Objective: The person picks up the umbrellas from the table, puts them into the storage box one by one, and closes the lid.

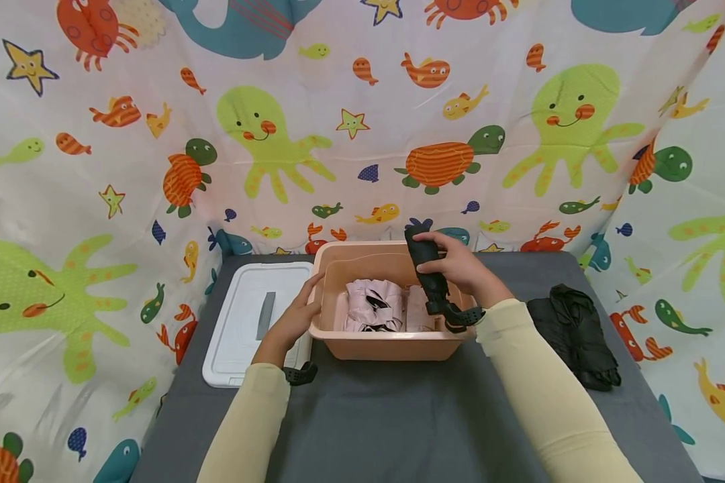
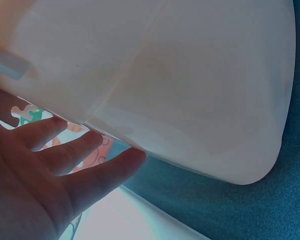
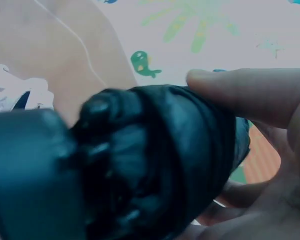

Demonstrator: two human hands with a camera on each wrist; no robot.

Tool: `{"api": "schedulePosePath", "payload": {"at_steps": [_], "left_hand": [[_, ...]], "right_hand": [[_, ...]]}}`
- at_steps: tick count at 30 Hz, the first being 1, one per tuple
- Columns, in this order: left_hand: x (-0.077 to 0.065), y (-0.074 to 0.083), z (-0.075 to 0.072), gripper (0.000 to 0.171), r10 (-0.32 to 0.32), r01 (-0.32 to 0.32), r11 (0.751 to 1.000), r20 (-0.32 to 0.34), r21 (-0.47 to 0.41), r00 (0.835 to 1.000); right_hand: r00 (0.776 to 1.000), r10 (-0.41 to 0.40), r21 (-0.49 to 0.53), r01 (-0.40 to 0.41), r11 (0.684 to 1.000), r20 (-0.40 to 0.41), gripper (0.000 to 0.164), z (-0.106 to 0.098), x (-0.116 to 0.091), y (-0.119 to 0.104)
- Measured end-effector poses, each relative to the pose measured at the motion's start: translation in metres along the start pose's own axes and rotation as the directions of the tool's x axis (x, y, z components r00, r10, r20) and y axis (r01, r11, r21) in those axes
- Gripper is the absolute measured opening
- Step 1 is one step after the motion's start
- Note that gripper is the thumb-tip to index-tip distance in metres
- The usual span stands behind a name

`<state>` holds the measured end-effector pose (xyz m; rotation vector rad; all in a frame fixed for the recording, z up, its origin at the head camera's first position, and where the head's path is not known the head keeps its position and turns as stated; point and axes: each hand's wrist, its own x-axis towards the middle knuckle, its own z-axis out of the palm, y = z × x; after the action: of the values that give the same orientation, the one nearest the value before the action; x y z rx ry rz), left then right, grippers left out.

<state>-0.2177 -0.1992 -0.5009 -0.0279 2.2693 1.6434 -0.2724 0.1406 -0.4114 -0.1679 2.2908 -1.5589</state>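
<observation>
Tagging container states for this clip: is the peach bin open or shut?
Open. The peach bin is uncovered: pink bundles show inside, and a white lid lies beside it.

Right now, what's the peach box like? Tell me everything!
The peach box looks like plastic, with rounded corners and a rim. It stands upright and open on the grey table, right of the white lid, holding pale pink bundles. The left hand touches its left edge.
</observation>
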Motion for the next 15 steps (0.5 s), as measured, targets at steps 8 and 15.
{"api": "schedulePosePath", "payload": {"at_steps": [8, 15], "left_hand": [[0.000, -0.001, 0.001, 0.061, -0.008, 0.008, 1.000, -0.020, 0.015, 1.000], [0.000, 0.000, 0.001, 0.061, -0.016, 0.017, 1.000, -0.018, 0.011, 1.000]], "right_hand": [[0.997, 0.023, 0.013, -0.024, 1.000, 0.077, 0.062, 0.006, 0.011, 0.008], [0.992, 0.044, 0.005, -0.045, 0.999, 0.122, 0.064, 0.011, 0.022, 0.019]]}}
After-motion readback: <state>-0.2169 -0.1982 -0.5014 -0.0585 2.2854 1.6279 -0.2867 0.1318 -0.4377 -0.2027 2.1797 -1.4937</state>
